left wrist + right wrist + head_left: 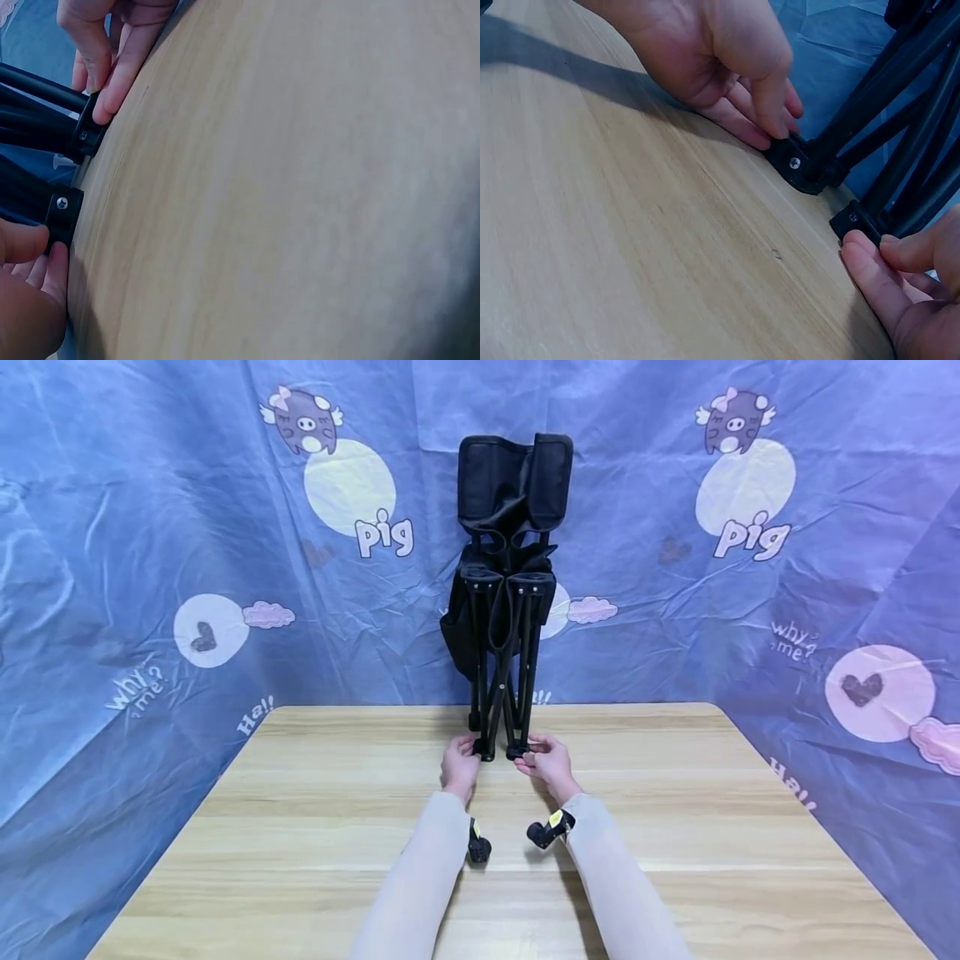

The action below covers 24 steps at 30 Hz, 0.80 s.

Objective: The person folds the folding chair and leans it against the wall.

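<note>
A folded black camping chair (501,610) stands upright near the table's back edge, its fabric bunched above crossed metal legs. My left hand (459,766) pinches the near left foot (64,214) between thumb and fingers, low against the tabletop. On the other side, my right hand (549,764) holds the near right foot (853,221) the same way. The right wrist view shows both hands at the feet, with a small gap between the two feet. Screw heads show on the plastic foot caps. The rear legs are partly hidden behind the front ones.
The light wooden table (337,843) stretches toward me and to both sides. Behind it hangs a blue printed cloth (630,635), close to the chair's back. A small black camera is strapped to each wrist over the pale sleeves (423,868).
</note>
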### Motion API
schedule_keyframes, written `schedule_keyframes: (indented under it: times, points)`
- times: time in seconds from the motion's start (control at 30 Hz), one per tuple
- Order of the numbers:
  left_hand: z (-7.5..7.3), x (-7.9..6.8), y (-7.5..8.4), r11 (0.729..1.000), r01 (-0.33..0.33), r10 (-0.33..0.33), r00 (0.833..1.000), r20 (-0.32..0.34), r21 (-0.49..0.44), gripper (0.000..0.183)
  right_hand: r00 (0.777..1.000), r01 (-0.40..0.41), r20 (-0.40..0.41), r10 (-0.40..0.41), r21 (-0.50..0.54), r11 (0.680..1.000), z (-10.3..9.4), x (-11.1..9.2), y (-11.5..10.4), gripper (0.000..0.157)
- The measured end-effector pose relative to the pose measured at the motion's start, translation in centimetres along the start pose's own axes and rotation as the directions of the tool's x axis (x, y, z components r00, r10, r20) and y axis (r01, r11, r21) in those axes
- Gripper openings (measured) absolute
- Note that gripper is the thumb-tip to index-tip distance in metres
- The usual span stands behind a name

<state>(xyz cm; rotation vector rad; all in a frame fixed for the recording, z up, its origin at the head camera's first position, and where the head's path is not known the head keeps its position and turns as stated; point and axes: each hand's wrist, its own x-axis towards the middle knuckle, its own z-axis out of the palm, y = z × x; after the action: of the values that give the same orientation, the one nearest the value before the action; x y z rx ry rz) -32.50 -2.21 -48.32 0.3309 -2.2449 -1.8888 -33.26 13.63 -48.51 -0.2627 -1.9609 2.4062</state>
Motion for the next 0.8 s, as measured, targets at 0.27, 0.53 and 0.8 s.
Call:
schedule_keyframes:
  times: [0.27, 0.53, 0.8]
  points:
    - [0.3, 0.2, -0.3, 1.0, 0.005, -0.005, 1.0, 0.001, -0.018, 0.052, 1.0, 0.001, -0.006, -0.001, 0.004, 1.0, 0.0, 0.2, 0.2, 0.048]
    - [-1.0, -0.1, -0.8, 0.984, 0.0, 0.033, 0.982, 0.185, -0.178, 0.062, 0.994, -0.007, 0.11, 0.005, 0.015, 1.0, -1.6, -0.8, 0.4, 0.054]
    - [-4.3, -0.4, 0.1, 0.998, 0.014, 0.011, 0.92, 0.393, -0.06, 0.069, 0.952, -0.013, 0.305, 0.022, -0.033, 0.999, -4.8, -2.7, -1.5, 0.061]
